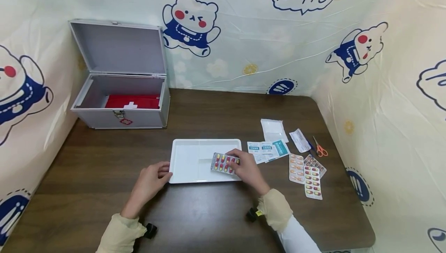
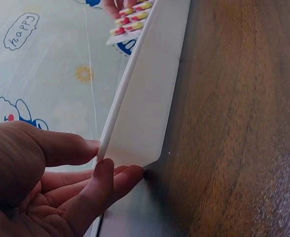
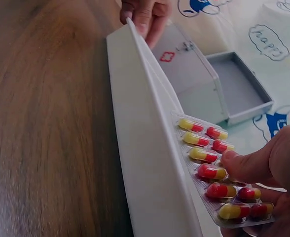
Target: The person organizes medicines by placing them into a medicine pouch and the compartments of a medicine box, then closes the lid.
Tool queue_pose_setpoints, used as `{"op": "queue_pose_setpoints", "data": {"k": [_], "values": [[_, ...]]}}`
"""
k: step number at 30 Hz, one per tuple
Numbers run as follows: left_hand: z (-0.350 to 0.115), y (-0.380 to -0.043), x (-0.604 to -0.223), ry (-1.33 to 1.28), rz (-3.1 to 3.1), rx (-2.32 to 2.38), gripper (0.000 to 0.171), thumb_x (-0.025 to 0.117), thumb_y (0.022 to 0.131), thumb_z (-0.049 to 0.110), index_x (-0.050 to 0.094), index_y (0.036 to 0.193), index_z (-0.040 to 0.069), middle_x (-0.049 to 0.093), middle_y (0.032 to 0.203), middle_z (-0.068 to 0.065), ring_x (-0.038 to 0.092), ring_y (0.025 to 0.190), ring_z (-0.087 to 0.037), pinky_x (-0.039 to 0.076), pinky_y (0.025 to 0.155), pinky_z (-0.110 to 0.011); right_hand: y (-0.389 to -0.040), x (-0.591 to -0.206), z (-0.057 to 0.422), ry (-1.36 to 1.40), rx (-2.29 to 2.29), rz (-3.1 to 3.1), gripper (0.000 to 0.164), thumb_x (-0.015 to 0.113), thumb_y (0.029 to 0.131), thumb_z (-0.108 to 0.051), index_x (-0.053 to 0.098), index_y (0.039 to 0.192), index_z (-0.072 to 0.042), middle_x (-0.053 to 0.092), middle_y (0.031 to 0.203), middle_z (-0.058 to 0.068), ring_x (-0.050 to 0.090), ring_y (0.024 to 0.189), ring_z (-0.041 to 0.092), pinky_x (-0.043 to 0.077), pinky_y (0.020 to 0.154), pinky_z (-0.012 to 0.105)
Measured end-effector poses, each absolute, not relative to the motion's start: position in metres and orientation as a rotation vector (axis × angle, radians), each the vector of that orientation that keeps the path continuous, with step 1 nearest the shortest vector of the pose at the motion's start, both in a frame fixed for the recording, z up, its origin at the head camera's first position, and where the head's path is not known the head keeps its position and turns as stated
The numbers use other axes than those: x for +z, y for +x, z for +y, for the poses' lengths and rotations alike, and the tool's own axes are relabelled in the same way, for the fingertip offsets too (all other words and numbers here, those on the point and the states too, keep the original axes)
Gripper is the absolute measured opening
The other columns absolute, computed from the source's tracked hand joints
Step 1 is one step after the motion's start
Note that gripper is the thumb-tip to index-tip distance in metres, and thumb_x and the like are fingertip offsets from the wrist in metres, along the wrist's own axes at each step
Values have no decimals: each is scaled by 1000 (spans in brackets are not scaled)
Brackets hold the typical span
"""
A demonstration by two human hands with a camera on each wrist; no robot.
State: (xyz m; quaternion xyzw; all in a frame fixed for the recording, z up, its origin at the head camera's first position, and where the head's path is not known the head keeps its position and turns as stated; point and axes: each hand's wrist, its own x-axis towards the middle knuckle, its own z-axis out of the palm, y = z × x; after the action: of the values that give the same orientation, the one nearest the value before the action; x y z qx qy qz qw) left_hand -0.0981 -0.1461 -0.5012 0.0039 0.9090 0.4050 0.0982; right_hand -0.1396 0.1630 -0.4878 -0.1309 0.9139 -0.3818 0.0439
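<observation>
Reading 12 o'clock as straight away from the person, the likeliest mishap is the pill pack (image 1: 220,163) twisting or slipping: the right hand (image 1: 248,167) pinches only one end, leaving the other jutting unsupported toward 9 o'clock. Too hard a squeeze could dent or pop out the capsules (image 3: 211,172) near the thumb. Carried low, the pack might snag on the 6 o'clock wall of the white tray (image 1: 186,160); whether it touches that rim I cannot tell. A tug from the left hand (image 1: 150,179) could skid or tip the tray on the desk (image 1: 216,214).

The pack lies at 9 o'clock of the right fingers, tilted, over the tray's 3 o'clock half, with the thumb on its capsule side and other fingers behind it. The left fingers grip the tray's end between 8 and 9 o'clock, thumb at the rim. Spare pill packs (image 1: 313,183) lie out at about 3 o'clock from the tray.
</observation>
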Motion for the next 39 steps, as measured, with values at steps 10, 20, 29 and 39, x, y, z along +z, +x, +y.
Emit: {"op": "queue_pose_setpoints", "data": {"k": [10, 20, 29, 39], "values": [[-145, -98, -501, -5, 2700, 1185, 39, 67, 92, 6, 60, 127, -11, 71, 112, -26, 72, 101, -35, 60, 84, -45, -141, -493, 148, -545, -997, 2762, 27, 74, 88, -8, 63, 111, -16, 75, 98, 6, 58, 74, 12, 49, 67, 24], [-144, -98, -501, 0, 2706, 1193, 39, 67, 93, 5, 60, 128, -11, 71, 113, -27, 72, 102, -36, 60, 85, -46, -134, -500, 142, -628, -694, 2973, 17, 77, 86, -14, 70, 101, -15, 69, 83, -1, 50, 70, 12, 41, 61, 24], [-146, -101, -501, 33, 2719, 1190, 39, 65, 94, 6, 59, 129, -11, 70, 114, -27, 71, 103, -37, 59, 85, -47, -126, -505, 138, -712, -587, 3205, 14, 82, 82, -15, 77, 94, -16, 65, 99, 2, 54, 94, 21, 46, 81, 40], [-145, -99, -502, 13, 2712, 1160, 39, 66, 93, 6, 59, 128, -10, 71, 114, -27, 71, 103, -37, 59, 86, -47, -121, -506, 154, -628, -736, 3202, 18, 79, 84, -13, 75, 102, -13, 61, 106, 7, 56, 96, 22, 48, 82, 39]]}}
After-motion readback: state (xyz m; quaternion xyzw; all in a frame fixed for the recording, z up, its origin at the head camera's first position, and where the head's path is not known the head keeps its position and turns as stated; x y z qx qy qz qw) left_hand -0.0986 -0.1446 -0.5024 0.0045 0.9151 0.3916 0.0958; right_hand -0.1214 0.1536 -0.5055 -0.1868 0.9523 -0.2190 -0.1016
